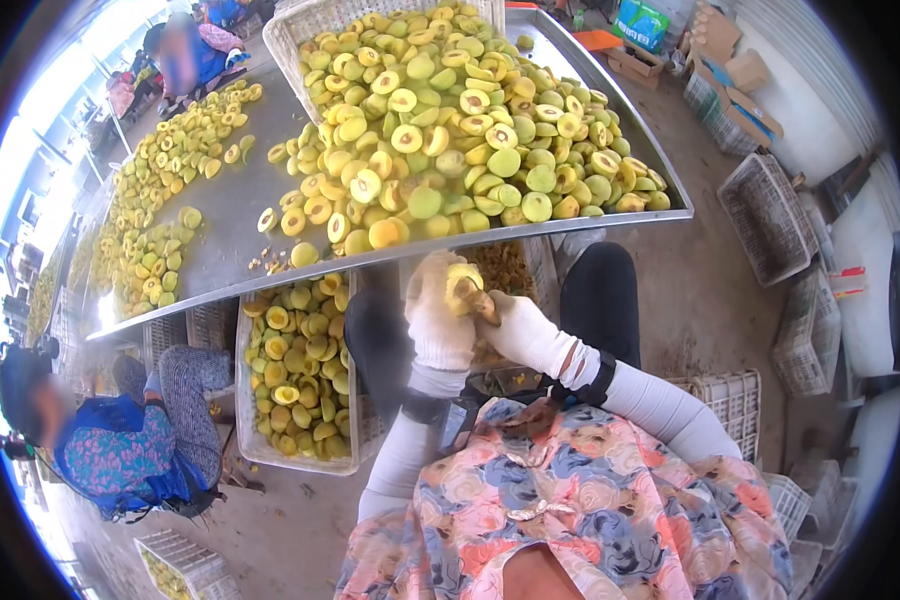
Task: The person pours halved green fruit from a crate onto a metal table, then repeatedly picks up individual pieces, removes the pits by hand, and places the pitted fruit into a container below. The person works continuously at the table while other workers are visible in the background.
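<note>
My left hand [436, 307], in a white knit glove, grips a yellow halved stone fruit [461, 276] just below the table's near edge. Against the fruit's cut side, my right hand [523, 330], gloved too, is closed on what looks like a small brown tool [481, 301]; the glove hides most of it. Beneath my hands, between my knees, a crate holds brown-yellow pits and scraps [504, 262]. A large heap of green-yellow fruit halves [420, 142], many with pits showing, lies on the metal table [232, 187] in front of me.
A white plastic crate [244, 420] of fruit halves stands by my left knee. Another person [131, 442] sits to the left; one more [187, 56] is across the table. A tipped crate [311, 90] backs the heap. Crates [769, 217] and cardboard boxes [750, 112] line the right side.
</note>
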`<state>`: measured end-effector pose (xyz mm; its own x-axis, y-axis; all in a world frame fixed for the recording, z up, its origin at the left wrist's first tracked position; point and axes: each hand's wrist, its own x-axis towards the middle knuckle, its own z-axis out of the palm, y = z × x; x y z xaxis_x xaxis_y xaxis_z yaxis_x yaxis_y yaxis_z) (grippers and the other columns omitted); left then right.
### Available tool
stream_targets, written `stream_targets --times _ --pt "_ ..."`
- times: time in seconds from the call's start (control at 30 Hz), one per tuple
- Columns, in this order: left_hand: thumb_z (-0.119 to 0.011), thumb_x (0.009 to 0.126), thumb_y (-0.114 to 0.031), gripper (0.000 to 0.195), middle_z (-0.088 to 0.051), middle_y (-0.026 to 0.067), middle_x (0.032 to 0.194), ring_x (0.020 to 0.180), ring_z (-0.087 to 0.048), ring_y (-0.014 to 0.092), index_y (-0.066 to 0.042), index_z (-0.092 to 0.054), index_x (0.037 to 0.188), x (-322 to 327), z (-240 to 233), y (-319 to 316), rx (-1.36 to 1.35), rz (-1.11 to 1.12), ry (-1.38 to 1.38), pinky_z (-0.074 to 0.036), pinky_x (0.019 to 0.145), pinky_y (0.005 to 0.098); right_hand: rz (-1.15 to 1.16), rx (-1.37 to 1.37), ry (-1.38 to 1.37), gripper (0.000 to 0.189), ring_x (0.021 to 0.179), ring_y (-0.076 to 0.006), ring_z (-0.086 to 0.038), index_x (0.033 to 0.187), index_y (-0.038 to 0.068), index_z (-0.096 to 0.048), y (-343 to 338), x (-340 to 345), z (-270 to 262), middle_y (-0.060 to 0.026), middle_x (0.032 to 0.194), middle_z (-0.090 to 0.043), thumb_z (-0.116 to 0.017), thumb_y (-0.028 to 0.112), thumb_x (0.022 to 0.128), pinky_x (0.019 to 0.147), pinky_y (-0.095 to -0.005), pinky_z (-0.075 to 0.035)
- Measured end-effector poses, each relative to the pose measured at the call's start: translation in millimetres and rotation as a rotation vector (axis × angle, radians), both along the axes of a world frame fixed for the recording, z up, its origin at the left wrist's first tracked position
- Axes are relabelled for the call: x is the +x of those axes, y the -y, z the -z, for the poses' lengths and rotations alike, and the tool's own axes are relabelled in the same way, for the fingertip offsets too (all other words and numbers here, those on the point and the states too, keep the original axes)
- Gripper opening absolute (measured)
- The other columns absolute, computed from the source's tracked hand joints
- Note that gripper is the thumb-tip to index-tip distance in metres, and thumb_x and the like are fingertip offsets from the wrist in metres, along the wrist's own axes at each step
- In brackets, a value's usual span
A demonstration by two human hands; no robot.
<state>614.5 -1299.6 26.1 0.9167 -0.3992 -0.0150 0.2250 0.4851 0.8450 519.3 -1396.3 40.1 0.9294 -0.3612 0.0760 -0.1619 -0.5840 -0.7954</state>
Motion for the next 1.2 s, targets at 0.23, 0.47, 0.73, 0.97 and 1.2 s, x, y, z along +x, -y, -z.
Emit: stream_targets --times 0.23,0.47,0.73,0.97,1.2 --pt "-0.059 0.094 0.003 0.030 -0.064 0.0121 0.116 0.098 -0.067 0.022 0.000 -0.062 0.123 -2 -11 4 -0.299 0.077 -0.337 -0.056 0.086 0.0319 -0.039 -0.204 0.189 0.021 0.072 -0.0476 -0.064 0.097 0.002 -0.058 9 -2 10 -0.0250 0.073 -0.064 -0.068 0.019 0.091 0.063 -0.0502 -0.053" --pt "-0.063 0.101 -0.018 0.023 -0.068 0.0125 0.104 0.098 -0.066 0.026 0.000 -0.063 0.115 -4 -13 12 -0.251 0.007 -0.199 -0.058 0.079 0.0359 0.003 -0.090 0.101 0.019 0.076 -0.0468 -0.066 0.101 0.002 -0.060 7 1 20 -0.0249 0.077 -0.066 -0.069 0.015 0.090 0.066 -0.0481 -0.054" --pt "-0.063 0.101 -0.023 0.023 -0.069 0.0131 0.101 0.082 -0.068 0.022 -0.002 -0.064 0.109 -4 -11 13 -0.063 0.034 -0.211 -0.057 0.054 0.0316 -0.166 -0.047 -0.115 0.042 0.090 -0.0372 -0.069 0.115 0.004 -0.063 12 -5 -5 -0.0196 0.101 -0.069 -0.071 0.035 0.088 0.079 -0.0418 -0.057" --pt "-0.063 0.102 -0.021 0.025 -0.071 0.0126 0.098 0.085 -0.067 0.019 0.002 -0.066 0.110 5 -12 11 -0.048 0.205 -0.147 -0.056 0.075 0.0308 -0.179 0.195 -0.253 0.045 0.079 -0.0234 -0.067 0.117 0.006 -0.065 20 2 -14 -0.0108 0.096 -0.071 -0.069 0.042 0.091 0.070 -0.0365 -0.055" --pt "-0.058 0.103 -0.031 0.033 -0.070 0.0147 0.089 0.074 -0.068 0.022 0.002 -0.064 0.103 18 0 11 -0.036 0.255 -0.017 -0.056 0.068 0.0332 -0.216 0.870 -0.587 0.026 0.040 -0.0116 -0.045 0.075 0.006 -0.054 30 3 -37 -0.0010 0.056 -0.049 -0.068 0.024 0.088 0.037 -0.0276 -0.036"
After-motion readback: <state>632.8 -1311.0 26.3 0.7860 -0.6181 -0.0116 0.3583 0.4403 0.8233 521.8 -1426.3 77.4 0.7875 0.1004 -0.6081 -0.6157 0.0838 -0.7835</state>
